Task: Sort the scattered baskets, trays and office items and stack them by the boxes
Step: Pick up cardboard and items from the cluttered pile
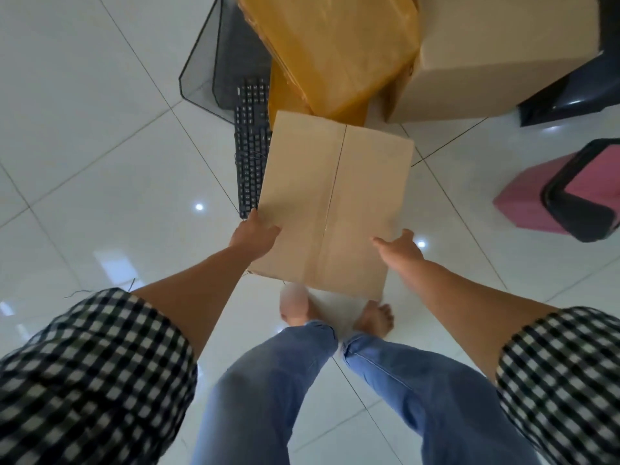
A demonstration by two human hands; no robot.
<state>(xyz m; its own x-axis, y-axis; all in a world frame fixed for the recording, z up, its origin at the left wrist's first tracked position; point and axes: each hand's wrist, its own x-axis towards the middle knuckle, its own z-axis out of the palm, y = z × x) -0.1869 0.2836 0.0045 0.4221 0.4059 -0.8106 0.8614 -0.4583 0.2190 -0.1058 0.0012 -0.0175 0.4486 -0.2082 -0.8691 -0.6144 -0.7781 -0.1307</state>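
We hold a plain cardboard box (337,199), flaps shut, above the floor (100,162). Beyond it, a black keyboard (250,156) lies beside a black mesh basket (201,72) and yellow tape-wrapped boxes (335,52).

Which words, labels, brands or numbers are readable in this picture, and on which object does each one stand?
No text can be read anywhere in this view.
On the black keyboard: pale key legends, too small and blurred to read.
On the plain cardboard box: no print on the face that shows.
On the yellow taped box: no label visible.
On the pink bin: no label visible.
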